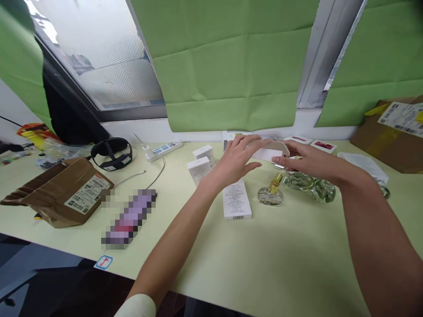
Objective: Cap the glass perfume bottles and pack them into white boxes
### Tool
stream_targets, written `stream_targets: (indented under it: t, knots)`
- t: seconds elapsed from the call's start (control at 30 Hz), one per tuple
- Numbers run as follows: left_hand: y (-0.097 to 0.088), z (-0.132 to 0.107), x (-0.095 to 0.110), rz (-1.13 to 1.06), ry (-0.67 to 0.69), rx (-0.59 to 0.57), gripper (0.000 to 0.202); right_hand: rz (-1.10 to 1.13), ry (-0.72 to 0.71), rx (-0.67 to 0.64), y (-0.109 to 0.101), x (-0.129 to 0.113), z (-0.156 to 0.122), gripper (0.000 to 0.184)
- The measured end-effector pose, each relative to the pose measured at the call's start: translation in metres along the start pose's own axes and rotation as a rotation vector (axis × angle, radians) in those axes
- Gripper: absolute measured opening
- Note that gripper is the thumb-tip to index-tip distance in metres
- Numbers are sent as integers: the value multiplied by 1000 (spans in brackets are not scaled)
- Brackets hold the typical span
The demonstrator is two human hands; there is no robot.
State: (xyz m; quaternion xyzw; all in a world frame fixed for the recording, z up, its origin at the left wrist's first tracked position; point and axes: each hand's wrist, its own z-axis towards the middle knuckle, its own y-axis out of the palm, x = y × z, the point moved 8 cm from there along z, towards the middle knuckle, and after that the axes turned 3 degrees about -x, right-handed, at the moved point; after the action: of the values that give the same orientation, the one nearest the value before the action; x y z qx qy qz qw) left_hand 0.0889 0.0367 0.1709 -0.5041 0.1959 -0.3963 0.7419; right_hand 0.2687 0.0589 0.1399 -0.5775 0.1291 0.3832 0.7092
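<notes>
A white carton (266, 154) with a raised flap lies between my hands. My right hand (307, 159) pinches its right end between thumb and fingers. My left hand (233, 160) reaches over its left end with fingers stretched out and thumb apart; whether the fingertips touch it I cannot tell. Just below stands a clear glass bottle with a gold neck (271, 193). Green-tinted glass bottles (309, 185) lie under my right wrist. A flat white box with printed text (237, 200) rests below my left hand. Two small white boxes (199, 169) stand left of it.
To the left are an opened brown cardboard box (72, 189), a pixelated phone-shaped item (128, 220), a black headset (112, 154) and a white power strip (167, 149). Another cardboard box (393, 136) sits at the back right. Green cloth (231, 66) hangs behind the table.
</notes>
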Motion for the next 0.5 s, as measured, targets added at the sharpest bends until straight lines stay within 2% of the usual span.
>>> stream_targets:
  t: [0.1,0.23,0.33,0.5]
  knots:
    - [-10,2,-5,-23,-47,57,41,21,88,-123,4,-3,0,58]
    - [-22,0,-22,-132,-151,97,40,108,8,-146,-1,-19,1,67]
    - [-22,-2,-29,-237,-192,43,37,195,28,-133,-6,-11,2,57]
    - [-12,-3,-25,-422,-199,-44,29,196,74,-128,-13,-3,-2,43]
